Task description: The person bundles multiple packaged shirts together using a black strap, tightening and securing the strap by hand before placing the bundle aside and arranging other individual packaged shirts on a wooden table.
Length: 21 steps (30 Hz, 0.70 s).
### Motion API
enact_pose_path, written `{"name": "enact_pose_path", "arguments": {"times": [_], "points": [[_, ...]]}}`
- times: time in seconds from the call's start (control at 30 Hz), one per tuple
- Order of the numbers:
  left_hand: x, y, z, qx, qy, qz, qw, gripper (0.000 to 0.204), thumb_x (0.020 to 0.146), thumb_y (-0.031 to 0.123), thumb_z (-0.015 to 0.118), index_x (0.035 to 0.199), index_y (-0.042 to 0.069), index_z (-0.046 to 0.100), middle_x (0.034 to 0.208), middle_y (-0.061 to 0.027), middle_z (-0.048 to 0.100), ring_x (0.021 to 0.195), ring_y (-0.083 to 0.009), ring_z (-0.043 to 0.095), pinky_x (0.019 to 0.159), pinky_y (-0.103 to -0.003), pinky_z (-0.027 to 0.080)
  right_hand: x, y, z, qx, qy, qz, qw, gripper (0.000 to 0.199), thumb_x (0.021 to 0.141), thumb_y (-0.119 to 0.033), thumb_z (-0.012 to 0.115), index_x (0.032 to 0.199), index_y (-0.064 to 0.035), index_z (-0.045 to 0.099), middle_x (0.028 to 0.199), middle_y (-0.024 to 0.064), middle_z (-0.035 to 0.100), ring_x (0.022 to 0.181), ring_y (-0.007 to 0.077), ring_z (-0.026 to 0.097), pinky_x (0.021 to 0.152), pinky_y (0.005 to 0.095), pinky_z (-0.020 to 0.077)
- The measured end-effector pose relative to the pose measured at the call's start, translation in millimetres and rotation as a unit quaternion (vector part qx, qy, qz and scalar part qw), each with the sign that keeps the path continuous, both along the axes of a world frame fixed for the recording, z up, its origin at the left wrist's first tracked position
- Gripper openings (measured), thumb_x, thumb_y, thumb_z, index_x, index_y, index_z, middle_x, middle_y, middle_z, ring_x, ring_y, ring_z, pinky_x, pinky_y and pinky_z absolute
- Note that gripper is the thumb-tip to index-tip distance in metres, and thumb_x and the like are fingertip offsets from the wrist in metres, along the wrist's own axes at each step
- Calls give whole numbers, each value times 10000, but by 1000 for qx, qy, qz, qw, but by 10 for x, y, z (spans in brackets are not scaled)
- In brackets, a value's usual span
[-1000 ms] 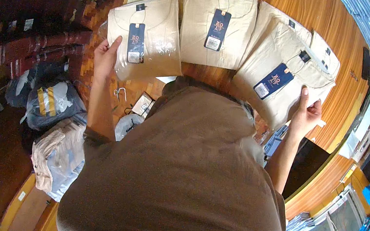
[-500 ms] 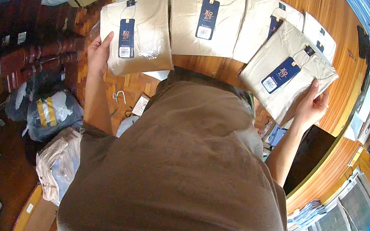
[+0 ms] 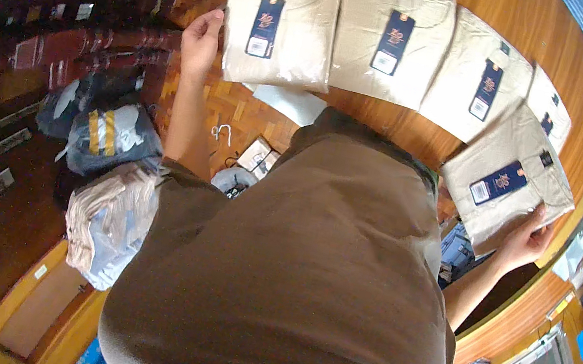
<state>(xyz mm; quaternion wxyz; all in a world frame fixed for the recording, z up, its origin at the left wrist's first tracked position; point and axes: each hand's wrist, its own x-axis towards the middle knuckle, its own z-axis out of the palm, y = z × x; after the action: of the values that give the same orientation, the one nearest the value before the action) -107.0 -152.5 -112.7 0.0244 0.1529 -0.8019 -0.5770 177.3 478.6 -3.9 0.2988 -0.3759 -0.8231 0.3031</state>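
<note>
The right hand (image 3: 529, 239) is clamped on the lower right corner of a folded beige garment in clear plastic (image 3: 513, 209), thumb on top and fingers underneath. The held package lies tilted, reaching up and to the left from that hand, with a navy rectangular card tag (image 3: 498, 183) facing up. The left hand (image 3: 202, 38) is at the left edge of another folded beige garment package, the leftmost one (image 3: 302, 36); thumb and fingers are close together, but I cannot tell whether they pinch the plastic or only rest beside it. The leftmost package lies flat to the right of the left hand, a similar navy tag on its front.

Further right from the left hand, a second beige package (image 3: 423, 57) and a third beige package (image 3: 462, 76) continue the row on a striped brown wooden table (image 3: 387, 127). Above the right hand, beyond the held package, a fourth beige package (image 3: 545, 90) is partly covered. Below and to the right of the left hand, a white sheet (image 3: 289, 106) pokes out beneath the leftmost package. Farther below the left hand are a dark plastic bag with yellow stripes (image 3: 129, 138) and a clear-wrapped pile of beige cloth (image 3: 109, 220).
</note>
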Motion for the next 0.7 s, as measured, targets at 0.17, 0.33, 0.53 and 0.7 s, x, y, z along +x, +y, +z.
{"name": "enact_pose_path", "arguments": {"times": [0.17,0.33,0.53,0.7], "points": [[412,-84,89,-80,26,17,996,301,1023,228,686,1171,-33,716,1140,-93,739,1031,-150,656,939,-305,513,-54,-72,42,9,-16,-18,1000,341,994,-276,740,1158,22,728,896,42,737,737,93,611,644,249,486],[746,-199,-62,52,-54,67,995,293,1033,222,664,1246,20,667,1084,-63,716,957,-150,690,814,-332,567,-93,-70,63,31,-10,-5,999,374,986,-293,747,1176,28,725,921,66,755,786,115,648,695,262,511],[1114,-334,-414,143,-201,63,967,345,1070,320,564,1259,43,645,1085,-96,723,939,-193,716,802,-353,586,-134,-26,81,57,-51,5,997,396,991,-316,736,1175,34,725,977,129,775,862,139,693,761,286,539],[1400,-260,-999,222,-284,46,932,330,1056,354,573,1209,72,653,1119,-99,737,917,-236,720,755,-376,595,-193,-98,156,71,-65,17,995,396,1004,-340,719,1174,18,731,914,84,777,780,97,679,685,246,523]]}}
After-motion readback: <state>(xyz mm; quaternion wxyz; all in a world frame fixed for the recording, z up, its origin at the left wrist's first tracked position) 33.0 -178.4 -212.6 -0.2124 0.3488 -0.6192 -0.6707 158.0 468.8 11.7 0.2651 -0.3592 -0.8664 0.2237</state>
